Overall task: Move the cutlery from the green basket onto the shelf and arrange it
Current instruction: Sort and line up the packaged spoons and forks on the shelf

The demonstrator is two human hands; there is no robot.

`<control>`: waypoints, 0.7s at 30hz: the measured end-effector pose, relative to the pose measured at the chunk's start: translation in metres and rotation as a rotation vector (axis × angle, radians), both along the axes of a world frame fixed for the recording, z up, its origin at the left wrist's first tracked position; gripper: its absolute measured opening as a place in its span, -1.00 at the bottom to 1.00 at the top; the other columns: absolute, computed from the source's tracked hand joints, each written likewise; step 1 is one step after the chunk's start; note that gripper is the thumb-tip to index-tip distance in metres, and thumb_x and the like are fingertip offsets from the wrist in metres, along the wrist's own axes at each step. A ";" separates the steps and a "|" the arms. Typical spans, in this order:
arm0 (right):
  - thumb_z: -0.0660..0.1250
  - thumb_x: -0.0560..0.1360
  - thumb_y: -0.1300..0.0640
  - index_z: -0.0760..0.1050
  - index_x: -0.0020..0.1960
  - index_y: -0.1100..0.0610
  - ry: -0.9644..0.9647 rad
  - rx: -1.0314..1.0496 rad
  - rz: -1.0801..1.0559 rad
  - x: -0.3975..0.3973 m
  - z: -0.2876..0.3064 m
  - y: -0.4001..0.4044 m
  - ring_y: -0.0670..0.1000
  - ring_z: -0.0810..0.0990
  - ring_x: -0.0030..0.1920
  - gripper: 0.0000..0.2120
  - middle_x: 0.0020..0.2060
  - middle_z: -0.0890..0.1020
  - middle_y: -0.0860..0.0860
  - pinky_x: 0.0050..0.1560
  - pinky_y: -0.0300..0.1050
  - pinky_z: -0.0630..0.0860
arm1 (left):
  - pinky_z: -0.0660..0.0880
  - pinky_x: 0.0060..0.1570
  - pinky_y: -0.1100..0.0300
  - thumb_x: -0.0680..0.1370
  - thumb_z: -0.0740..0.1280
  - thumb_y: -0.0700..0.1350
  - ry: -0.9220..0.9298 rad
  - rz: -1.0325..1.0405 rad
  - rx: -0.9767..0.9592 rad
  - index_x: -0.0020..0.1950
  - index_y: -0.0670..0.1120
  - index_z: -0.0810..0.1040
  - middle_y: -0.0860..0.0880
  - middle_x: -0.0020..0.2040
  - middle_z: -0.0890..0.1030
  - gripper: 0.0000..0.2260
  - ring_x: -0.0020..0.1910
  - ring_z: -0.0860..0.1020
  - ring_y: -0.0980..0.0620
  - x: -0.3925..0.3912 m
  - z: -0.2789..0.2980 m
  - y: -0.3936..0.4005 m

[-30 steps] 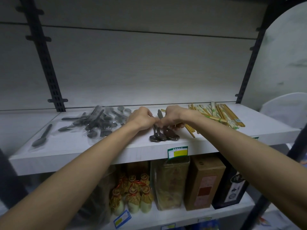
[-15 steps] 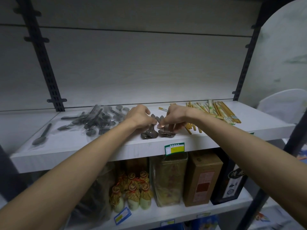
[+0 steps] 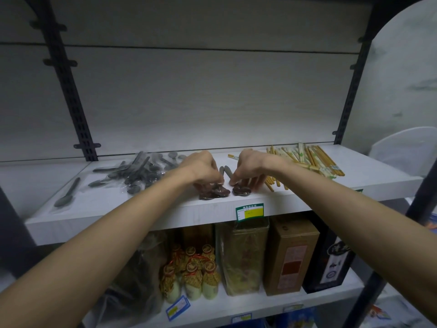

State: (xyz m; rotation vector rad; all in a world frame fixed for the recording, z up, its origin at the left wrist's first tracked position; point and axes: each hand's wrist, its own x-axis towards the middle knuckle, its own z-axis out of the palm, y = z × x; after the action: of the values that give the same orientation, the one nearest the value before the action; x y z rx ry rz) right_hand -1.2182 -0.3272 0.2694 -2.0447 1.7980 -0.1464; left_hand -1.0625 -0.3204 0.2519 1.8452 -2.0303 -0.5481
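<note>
My left hand (image 3: 203,169) and right hand (image 3: 250,170) each pinch spoons (image 3: 220,191) lying at the shelf (image 3: 142,216) front edge. If I nudge them forward, they could slide off; the basket isn't in view.

— How many boxes (image 3: 289,255) under the shelf (image 3: 146,211)?
— Three, plus six small jars (image 3: 191,272).
— And spoons?
— One lone grey spoon (image 3: 67,196); the bagged pile (image 3: 139,172) and chopsticks (image 3: 307,159) are too tangled to count.
— Hands?
— Two.
</note>
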 end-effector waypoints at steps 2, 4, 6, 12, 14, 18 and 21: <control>0.53 0.43 0.00 0.57 -0.01 0.23 -0.014 -0.007 -0.002 -0.001 -0.001 0.000 0.18 0.72 -0.06 -0.67 -0.10 0.71 0.15 0.06 0.16 0.66 | 0.70 -0.16 0.01 0.46 0.55 -0.01 0.026 0.006 0.007 -0.08 -0.11 0.71 -0.05 -0.24 0.73 -0.82 -0.30 0.72 -0.01 0.001 0.000 0.001; 0.53 0.43 -0.02 0.58 0.01 0.23 -0.006 -0.017 0.000 -0.003 -0.003 -0.002 0.17 0.72 -0.07 -0.65 -0.10 0.71 0.15 0.06 0.16 0.66 | 0.70 -0.18 -0.02 0.43 0.56 0.06 0.021 0.015 0.023 -0.09 -0.15 0.70 -0.08 -0.25 0.73 -0.72 -0.30 0.72 -0.04 0.003 0.002 0.002; 0.52 0.43 -0.05 0.59 -0.01 0.22 0.025 -0.056 0.001 -0.003 -0.004 -0.002 0.15 0.71 -0.09 -0.66 -0.11 0.70 0.13 0.05 0.13 0.66 | 0.70 -0.21 -0.03 0.39 0.57 0.15 -0.040 0.021 0.039 -0.12 -0.19 0.69 -0.09 -0.29 0.72 -0.61 -0.32 0.72 -0.06 0.004 0.004 0.006; 0.46 0.44 -0.13 0.69 -0.09 0.06 0.162 -0.442 0.066 0.009 0.000 0.002 0.05 0.63 -0.12 -0.74 -0.16 0.69 -0.01 -0.16 -0.11 0.52 | 0.69 -0.19 0.03 0.51 0.48 0.07 -0.122 -0.003 0.168 -0.05 -0.19 0.65 -0.08 -0.28 0.73 -0.69 -0.34 0.71 -0.03 0.017 0.012 0.009; 0.48 0.43 -0.12 0.70 -0.14 0.10 0.127 -0.250 0.139 0.008 0.006 0.003 0.01 0.59 -0.20 -0.73 -0.21 0.67 -0.01 -0.21 -0.11 0.51 | 0.63 -0.33 0.14 0.56 0.45 -0.03 -0.085 -0.019 0.211 -0.02 -0.23 0.64 -0.11 -0.30 0.72 -0.76 -0.43 0.65 -0.02 0.024 0.013 0.011; 0.45 0.47 -0.11 0.62 -0.25 0.10 0.127 -0.011 0.185 0.009 0.010 0.010 -0.01 0.37 -0.36 -0.71 -0.37 0.49 -0.02 -0.34 -0.14 0.30 | 0.59 -0.36 0.17 0.59 0.42 -0.10 0.002 -0.073 0.278 0.05 -0.25 0.66 -0.11 -0.26 0.71 -0.79 -0.37 0.61 -0.03 0.034 0.015 0.016; 0.45 0.47 -0.10 0.58 -0.29 0.09 0.129 0.035 0.165 0.015 0.013 0.014 -0.02 0.31 -0.42 -0.70 -0.42 0.44 -0.03 -0.40 -0.16 0.24 | 0.56 -0.37 0.22 0.58 0.41 -0.17 0.060 -0.095 0.278 0.03 -0.21 0.68 -0.07 -0.24 0.70 -0.87 -0.32 0.61 0.02 0.036 0.011 0.019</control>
State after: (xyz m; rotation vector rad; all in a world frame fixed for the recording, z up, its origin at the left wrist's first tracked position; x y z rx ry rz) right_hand -1.2037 -0.3135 0.2823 -2.2106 1.6827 0.0661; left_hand -1.0269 -0.3012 0.2634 1.8622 -2.0971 -0.9425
